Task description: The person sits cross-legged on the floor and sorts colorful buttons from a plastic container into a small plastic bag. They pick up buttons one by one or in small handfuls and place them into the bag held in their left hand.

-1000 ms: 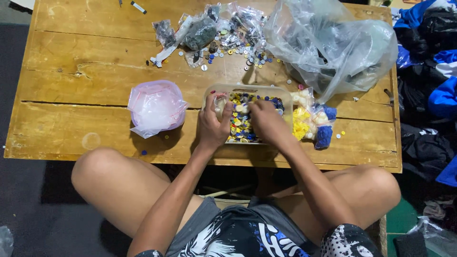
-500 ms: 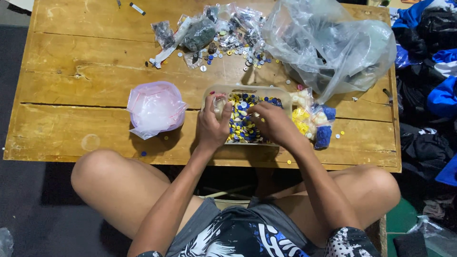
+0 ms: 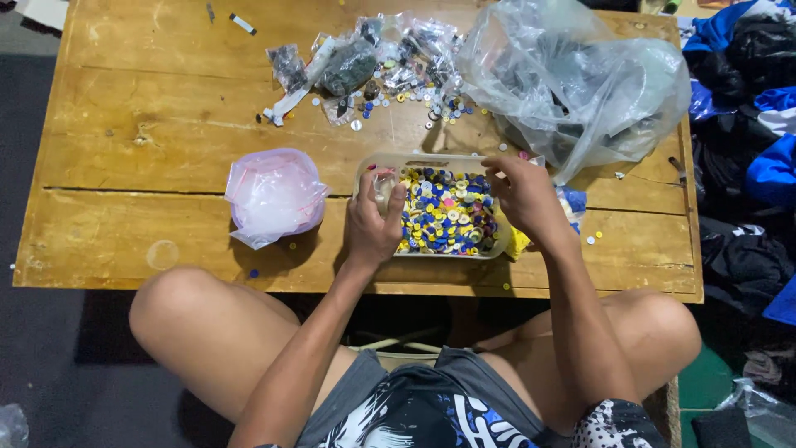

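Head view — what's each hand doing?

— His left hand [image 3: 373,217] is curled closed around a small clear bag [image 3: 383,184], held upright at the tray's [image 3: 431,160] left edge, likely so pieces drop straight in. The right hand [image 3: 521,195] hovers over the tray's right side, fingers half bent; whether it pinches a button, I cannot tell.

— And the buttons [image 3: 448,217]?

— Heaped in the tray, near the wooden table's [image 3: 149,124] front edge, within easy reach.

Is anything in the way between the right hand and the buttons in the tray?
Nothing visible. The right hand is already over the tray, fingers at the colourful buttons. The left hand sits at the tray's other end, apart from it.
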